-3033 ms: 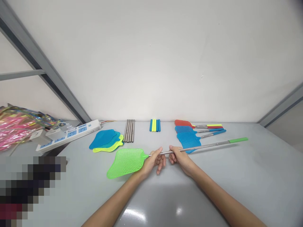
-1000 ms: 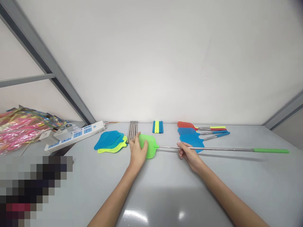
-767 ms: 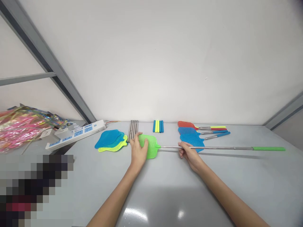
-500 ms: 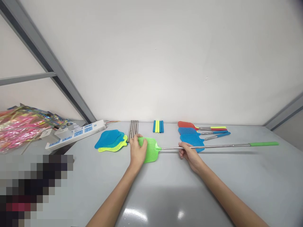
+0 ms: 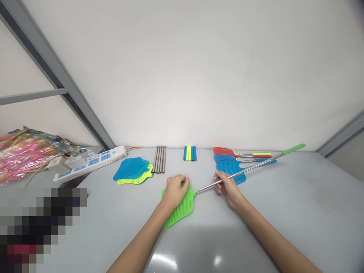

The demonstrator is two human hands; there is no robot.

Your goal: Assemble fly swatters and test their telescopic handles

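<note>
- From my end I count two hands over one grey table point(image 5: 273, 227), with one green fly swatter point(image 5: 186, 204) held low near the middle
- The right hand point(image 5: 229, 190) pinches the swatter's metal rod point(image 5: 207, 185) between thumb and fingers
- The left hand point(image 5: 174, 190) lies over the upper left of its flat green head point(image 5: 179, 215), fingers bent; I cannot tell whether they grip or only rest
- The rod slants up to the right, crossing in front of two blue swatters, and ends in one green handle point(image 5: 294, 149)
- I count four finished swatters point(image 5: 230, 168) beyond the right hand: one red, one yellow mostly covered, two blue
- Near the wall point(image 5: 182, 83) I see five short sleeves point(image 5: 190, 153), three blue and two yellow
- Left of those, five metal tubes point(image 5: 159, 159) in a row
- Further left, at least three loose heads point(image 5: 132, 168), overlapping, blue and yellow
- One power strip point(image 5: 98, 160) beside one shiny heap point(image 5: 34, 157)
</note>
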